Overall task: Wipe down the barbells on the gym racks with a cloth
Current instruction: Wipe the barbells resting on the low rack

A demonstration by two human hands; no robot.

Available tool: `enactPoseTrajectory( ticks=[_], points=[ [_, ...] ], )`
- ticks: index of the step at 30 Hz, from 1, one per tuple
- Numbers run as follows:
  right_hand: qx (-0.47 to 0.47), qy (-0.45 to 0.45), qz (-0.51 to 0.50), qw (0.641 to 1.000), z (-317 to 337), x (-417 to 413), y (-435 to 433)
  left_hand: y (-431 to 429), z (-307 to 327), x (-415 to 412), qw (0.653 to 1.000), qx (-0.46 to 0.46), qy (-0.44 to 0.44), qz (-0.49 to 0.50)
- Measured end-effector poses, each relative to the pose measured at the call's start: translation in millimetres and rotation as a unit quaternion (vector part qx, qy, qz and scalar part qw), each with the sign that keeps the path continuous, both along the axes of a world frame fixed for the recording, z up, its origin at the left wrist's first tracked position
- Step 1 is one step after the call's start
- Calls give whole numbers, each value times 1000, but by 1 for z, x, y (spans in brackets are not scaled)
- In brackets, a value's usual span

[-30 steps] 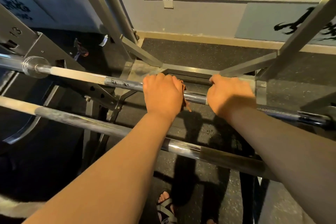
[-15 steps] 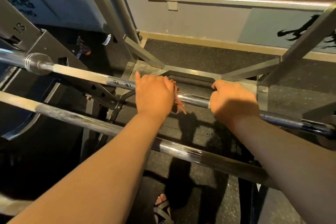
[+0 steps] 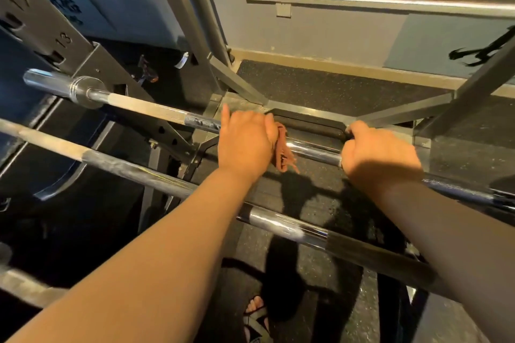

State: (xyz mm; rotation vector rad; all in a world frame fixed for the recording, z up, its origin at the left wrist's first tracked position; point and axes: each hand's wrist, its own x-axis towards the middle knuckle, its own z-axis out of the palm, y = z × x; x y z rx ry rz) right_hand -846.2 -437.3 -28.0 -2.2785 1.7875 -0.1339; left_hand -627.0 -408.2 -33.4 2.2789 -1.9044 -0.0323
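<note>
My left hand clasps the cloth on the barbell, 1 finger lifted, right hand gripping at 3 o'clock; that seemingly slack clasp may drop it.

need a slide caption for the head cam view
Left hand holds a reddish cloth on the upper barbell while the right hand grips the same bar.

Most of the cloth hides under the left hand, and the bar runs off the right edge.
</note>
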Motion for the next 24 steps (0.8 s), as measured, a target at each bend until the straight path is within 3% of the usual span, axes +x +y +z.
enactPoseTrajectory(
  ticks=[3, 7, 11, 15, 17, 19, 24],
  points=[
    [-3, 5, 8, 1000, 1, 0, 2, 3, 1, -34, 997, 55, -47, 36],
    [43, 25, -26, 998, 2, 3, 1, 12, -5, -82, 997, 13, 4, -77],
    [32, 22, -17, 999, 3, 2, 1, 18, -1, -38, 988, 16, 3, -152],
    [29, 5, -20, 999, -1, 1, 1, 13, 0, -2, 997, 44, -28, -49],
    [24, 6, -26, 999, -4, 2, 0, 7, 1, -17, 998, 47, -21, 33],
    [19, 10, -30, 999, -5, 3, 0, 6, 1, -51, 998, 33, -11, 54],
    [-10, 36, -12, 999, -6, 3, 1, 11, -10, -95, 996, -15, 23, -89]
  ],
)
